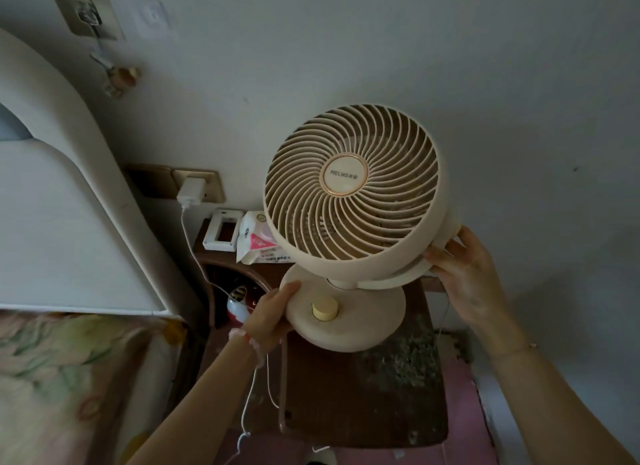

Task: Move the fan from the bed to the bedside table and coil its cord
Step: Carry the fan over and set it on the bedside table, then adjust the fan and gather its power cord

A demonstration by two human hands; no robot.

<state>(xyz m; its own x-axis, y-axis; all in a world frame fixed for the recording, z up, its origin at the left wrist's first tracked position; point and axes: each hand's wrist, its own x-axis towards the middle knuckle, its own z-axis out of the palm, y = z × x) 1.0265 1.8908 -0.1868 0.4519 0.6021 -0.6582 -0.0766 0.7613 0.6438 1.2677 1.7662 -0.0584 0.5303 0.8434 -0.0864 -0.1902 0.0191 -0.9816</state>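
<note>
A cream round fan (351, 184) with a spiral grille and a yellow knob on its round base is over the dark wooden bedside table (363, 405); whether the base rests on the top I cannot tell. My left hand (268, 314) grips the left edge of the base. My right hand (464, 277) holds the fan head's right rear side. A thin white cord (440, 329) hangs from behind the fan down the table's right side. The bed (62, 378) with its floral cover lies at the lower left.
A white charger (190, 192) sits in a gold wall socket, its cable (195, 253) trailing down past my left wrist. A white frame (221, 234) and a tissue pack (256, 239) lie at the table's back. The white headboard (62, 204) stands left. A red-white object sits on the shelf below.
</note>
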